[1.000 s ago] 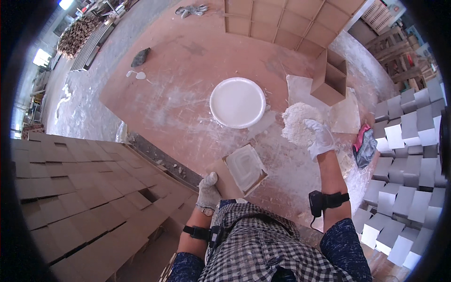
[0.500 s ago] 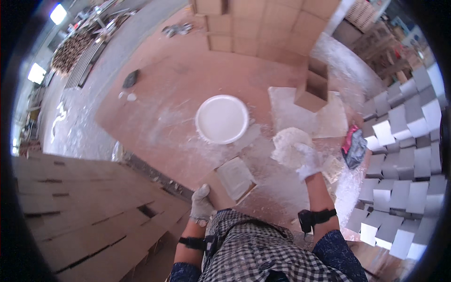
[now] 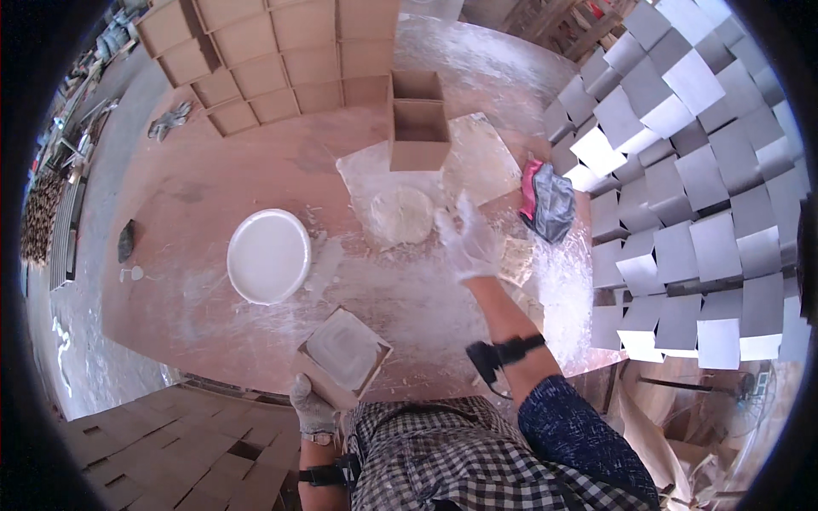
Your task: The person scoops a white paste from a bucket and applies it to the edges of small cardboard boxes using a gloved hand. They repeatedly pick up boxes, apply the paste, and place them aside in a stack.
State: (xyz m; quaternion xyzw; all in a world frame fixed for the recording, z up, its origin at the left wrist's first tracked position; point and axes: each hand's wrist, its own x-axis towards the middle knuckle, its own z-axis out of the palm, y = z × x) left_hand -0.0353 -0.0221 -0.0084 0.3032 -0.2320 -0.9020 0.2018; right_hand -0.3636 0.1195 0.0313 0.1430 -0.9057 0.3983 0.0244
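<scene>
Near my waist, my left hand (image 3: 313, 404), in a white glove, grips the lower left side of a small brown cardboard box (image 3: 328, 381). A whitish wet-looking coat covers most of the box's upper face. My gloved right hand (image 3: 473, 240) is over the table with fingers spread and nothing in it. Just left of its fingertips lies a pale, rough round pad (image 3: 402, 215), on a whitish stained sheet (image 3: 362, 175). Left of the pad, a round white tub or lid (image 3: 269, 257) has a smooth white surface.
An open two-compartment cardboard box (image 3: 419, 152) stands on the sheet's far part. Stacked boxes (image 3: 281, 51) rise behind, grey box-like pieces (image 3: 673, 187) at right, brown cardboard stacks (image 3: 162, 447) at lower left. A grey and pink cloth or bag (image 3: 548, 202) lies beyond my right hand.
My right hand has let go of the round pad, which now lies on the sheet. The whole view has turned to the right. My left hand still grips the box.
</scene>
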